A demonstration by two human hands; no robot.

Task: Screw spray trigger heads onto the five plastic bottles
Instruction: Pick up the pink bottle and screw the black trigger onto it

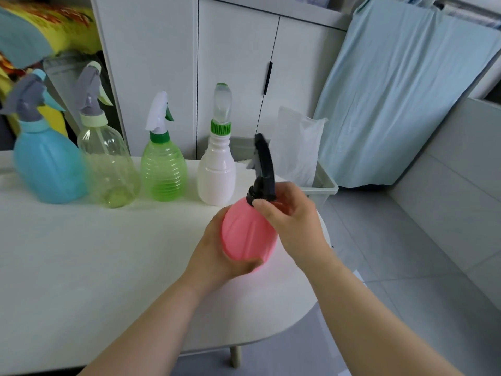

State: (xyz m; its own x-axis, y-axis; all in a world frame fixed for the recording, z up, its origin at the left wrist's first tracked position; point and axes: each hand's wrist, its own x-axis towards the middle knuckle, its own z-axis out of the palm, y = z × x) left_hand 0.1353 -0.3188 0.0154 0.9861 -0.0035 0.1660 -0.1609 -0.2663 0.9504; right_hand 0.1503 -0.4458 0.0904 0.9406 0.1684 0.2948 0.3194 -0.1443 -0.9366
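Note:
A pink bottle (248, 232) is held tilted above the white table (81, 267). My left hand (217, 256) grips its lower body from the left. My right hand (290, 221) curls around the black collar of the black spray trigger head (264, 169) seated on the bottle's neck. Along the back of the table stand a blue bottle (46, 164), a clear bottle (108, 164), a green bottle (164, 169) and a white bottle (216, 172), each with a head or cap on top.
A grey bin (324, 185) lined with a white bag stands beyond the table's right end. White cabinets (238, 63) rise behind. A light blue cloth (401, 90) hangs at the right. The table's rounded edge is near my right arm.

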